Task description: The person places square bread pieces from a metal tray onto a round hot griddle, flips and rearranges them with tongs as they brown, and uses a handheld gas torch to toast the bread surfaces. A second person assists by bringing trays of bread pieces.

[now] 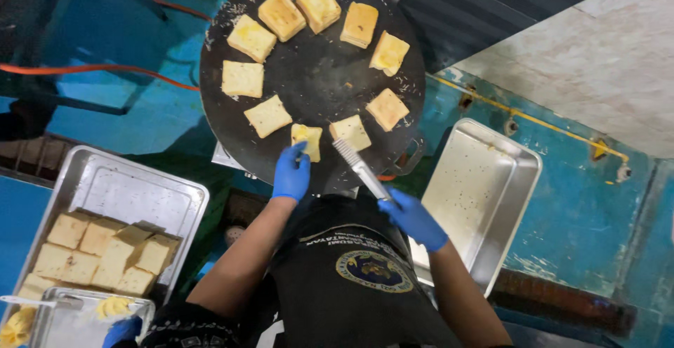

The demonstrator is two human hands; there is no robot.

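Griddle [316, 81], round and black, sits centre-far in the head view with ten toasted bread squares laid in a ring around its rim.

Left hand [291, 172], blue-gloved, is at the near edge of the griddle, fingertips pinched on a yellow-topped bread slice [307, 141]. Slice is lying on the plate, near rim.

Right hand [413, 218], also blue-gloved, is closed around the handle of metal tongs [359, 169]. Tongs angle up and left, tip just beside a neighbouring bread square [350, 132]; cannot tell if it touches. Tong arms look close together, nothing between them.

Left, near: steel tray [133, 193] holding a stack of untoasted bread blocks [105, 253] in its near half. Nearer still, a smaller steel container [77, 323] with yellow spread on its rim, and another blue-gloved hand [125, 330] at the bottom edge, owner unclear.

Right: steel tray [481, 200], no bread in it, just beside the right forearm.

Orange hose [98, 70] runs across the blue surface far left.
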